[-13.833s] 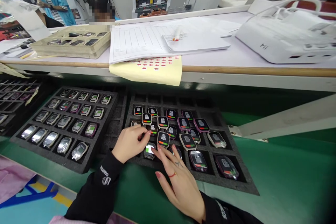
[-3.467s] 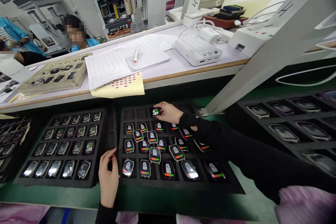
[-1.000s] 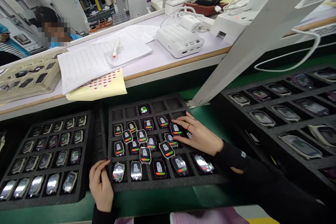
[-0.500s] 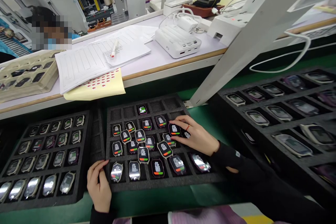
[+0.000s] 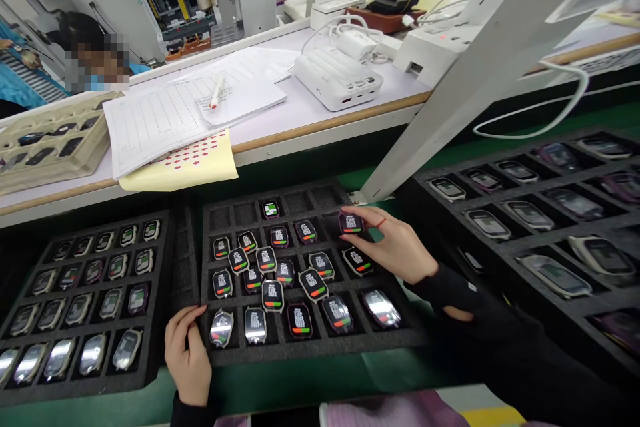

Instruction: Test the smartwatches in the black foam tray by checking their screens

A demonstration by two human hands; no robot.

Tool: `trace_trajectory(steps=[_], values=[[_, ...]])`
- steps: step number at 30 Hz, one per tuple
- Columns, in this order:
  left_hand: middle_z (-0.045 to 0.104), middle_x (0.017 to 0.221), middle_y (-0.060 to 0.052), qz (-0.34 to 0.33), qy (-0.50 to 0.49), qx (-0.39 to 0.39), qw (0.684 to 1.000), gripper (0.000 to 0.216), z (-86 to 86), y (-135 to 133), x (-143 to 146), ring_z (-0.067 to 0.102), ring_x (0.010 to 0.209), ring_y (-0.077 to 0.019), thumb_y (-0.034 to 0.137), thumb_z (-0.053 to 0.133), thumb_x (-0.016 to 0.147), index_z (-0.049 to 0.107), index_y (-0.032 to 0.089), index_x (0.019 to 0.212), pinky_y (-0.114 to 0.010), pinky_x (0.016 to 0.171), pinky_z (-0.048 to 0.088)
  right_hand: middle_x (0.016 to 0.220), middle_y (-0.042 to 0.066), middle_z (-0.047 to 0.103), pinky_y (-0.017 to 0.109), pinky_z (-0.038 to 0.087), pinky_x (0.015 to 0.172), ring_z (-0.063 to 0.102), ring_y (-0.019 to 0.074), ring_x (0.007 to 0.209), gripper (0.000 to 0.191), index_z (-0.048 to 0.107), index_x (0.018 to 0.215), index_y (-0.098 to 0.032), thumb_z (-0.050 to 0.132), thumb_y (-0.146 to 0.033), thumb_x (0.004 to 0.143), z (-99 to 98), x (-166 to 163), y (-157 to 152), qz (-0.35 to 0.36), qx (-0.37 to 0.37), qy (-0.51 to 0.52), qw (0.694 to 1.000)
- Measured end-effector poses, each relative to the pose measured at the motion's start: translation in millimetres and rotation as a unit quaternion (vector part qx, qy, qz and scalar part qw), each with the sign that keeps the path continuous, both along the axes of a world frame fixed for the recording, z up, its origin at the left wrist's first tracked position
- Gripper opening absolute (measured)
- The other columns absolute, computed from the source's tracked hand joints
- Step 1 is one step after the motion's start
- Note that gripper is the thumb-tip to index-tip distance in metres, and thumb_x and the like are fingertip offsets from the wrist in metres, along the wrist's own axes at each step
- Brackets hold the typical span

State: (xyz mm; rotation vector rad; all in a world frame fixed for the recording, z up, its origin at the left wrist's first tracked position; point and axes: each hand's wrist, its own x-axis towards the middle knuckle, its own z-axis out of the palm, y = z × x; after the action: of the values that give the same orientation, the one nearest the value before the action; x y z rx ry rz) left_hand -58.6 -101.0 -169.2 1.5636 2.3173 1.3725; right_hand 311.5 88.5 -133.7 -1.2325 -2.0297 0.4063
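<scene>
Empty foam cells [image 5: 300, 201] are leaving free passage along the top row of the black foam tray [image 5: 320, 353], loosely placed smartwatches [image 5: 265, 278] are obstructing its middle, and a white angled strut [image 5: 440, 113] is standing just beyond the right hand [image 5: 395, 243].

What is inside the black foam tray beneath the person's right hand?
The black foam tray holds rounded dark-screened smartwatch bodies in square pockets. The right hand hides the pockets directly beneath it.

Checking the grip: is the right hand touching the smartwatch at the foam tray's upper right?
Touching: the head view shows the right hand with its fingers lying against the right edge of the smartwatch.
</scene>
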Motion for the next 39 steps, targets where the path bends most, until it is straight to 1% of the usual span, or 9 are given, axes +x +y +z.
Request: trace_trajectory(steps=[3,5,7,12,25,29,32,35,39], values=[[0.067,0.102,-0.006,-0.001,0.0,0.0,1.0,0.029,1.2,0,0,0.062,0.098,-0.0222,0.026,0.047,0.095,0.075,0.022,0.091,-0.035,0.086,0.048,0.117,0.008,0.066,0.044,0.059,0.085,0.069,0.0293,0.092,0.031,0.061,0.125,-0.029,0.058,-0.036,0.095,2.0,-1,-2,-0.013,0.008,0.01,1.0],[0.067,0.103,-0.006,-0.001,0.001,-0.001,1.0,0.029,1.9,0,1,0.062,0.099,-0.0223,0.025,0.047,0.095,0.075,0.022,0.091,-0.035,0.085,0.048,0.11,0.007,0.068,0.042,0.06,0.079,0.069,0.0268,0.081,0.029,0.061,0.124,-0.029,0.059,-0.036,0.096,1.9,-3,-3,-0.016,0.013,0.016,1.0],[0.067,0.102,-0.006,-0.002,0.003,0.0,1.0,0.029,2.2,0,1,0.062,0.098,-0.0223,0.025,0.047,0.095,0.075,0.023,0.09,-0.035,0.084,0.049,0.102,0.005,0.07,0.042,0.06,0.075,0.068,0.0258,0.075,0.03,0.061,0.124,-0.029,0.059,-0.037,0.096,1.1,-5,-3,-0.015,0.017,0.019,1.0],[0.067,0.102,-0.005,-0.004,0.005,0.003,1.0,0.028,1.7,0,1,0.062,0.099,-0.0221,0.025,0.047,0.095,0.075,0.023,0.091,-0.034,0.085,0.048,0.111,0.005,0.07,0.043,0.059,0.085,0.069,0.0287,0.093,0.033,0.058,0.129,-0.03,0.059,-0.037,0.097,-0.4,-8,-3,-0.003,0.033,0.027,0.999],[0.067,0.102,-0.005,-0.007,0.002,0.004,1.0,0.028,0.8,-2,0,0.062,0.098,-0.0206,0.023,0.047,0.096,0.075,0.022,0.091,-0.032,0.083,0.048,0.11,0.005,0.071,0.038,0.058,0.086,0.07,0.0275,0.097,0.037,0.059,0.132,-0.026,0.059,-0.036,0.097,-3.1,-11,-5,0.014,0.042,0.018,0.999],[0.066,0.102,-0.005,-0.008,0.004,0.006,1.0,0.028,-0.5,-2,0,0.062,0.099,-0.0204,0.022,0.047,0.096,0.075,0.023,0.091,-0.032,0.084,0.048,0.107,0.005,0.071,0.037,0.057,0.087,0.07,0.0273,0.095,0.04,0.061,0.131,-0.023,0.059,-0.041,0.095,-12.3,-9,-2,0.003,0.01,0.015,1.0],[0.066,0.102,-0.004,-0.011,0.007,0.006,1.0,0.028,-1.4,-2,-1,0.062,0.099,-0.0199,0.022,0.047,0.096,0.075,0.023,0.092,-0.032,0.085,0.048,0.095,0.006,0.07,0.037,0.058,0.078,0.068,0.026,0.08,0.045,0.062,0.132,-0.021,0.057,-0.046,0.094,-16.7,-5,4,-0.01,-0.021,0.001,1.0],[0.066,0.102,-0.004,-0.014,0.008,0.007,1.0,0.028,-2.0,-2,-1,0.062,0.099,-0.0195,0.021,0.047,0.096,0.074,0.023,0.093,-0.032,0.086,0.048,0.081,0.004,0.066,0.036,0.056,0.068,0.064,0.0242,0.067,0.054,0.059,0.137,-0.017,0.056,-0.049,0.093,-15.7,0,13,-0.001,-0.053,-0.024,0.998],[0.066,0.102,-0.004,-0.017,0.01,0.01,1.0,0.028,-2.3,-3,-2,0.061,0.099,-0.0191,0.02,0.046,0.096,0.074,0.023,0.093,-0.031,0.086,0.048,0.069,0.003,0.059,0.036,0.054,0.062,0.059,0.0242,0.06,0.065,0.058,0.14,-0.012,0.055,-0.053,0.09,-9.6,2,26,0.037,-0.096,-0.071,0.992]])
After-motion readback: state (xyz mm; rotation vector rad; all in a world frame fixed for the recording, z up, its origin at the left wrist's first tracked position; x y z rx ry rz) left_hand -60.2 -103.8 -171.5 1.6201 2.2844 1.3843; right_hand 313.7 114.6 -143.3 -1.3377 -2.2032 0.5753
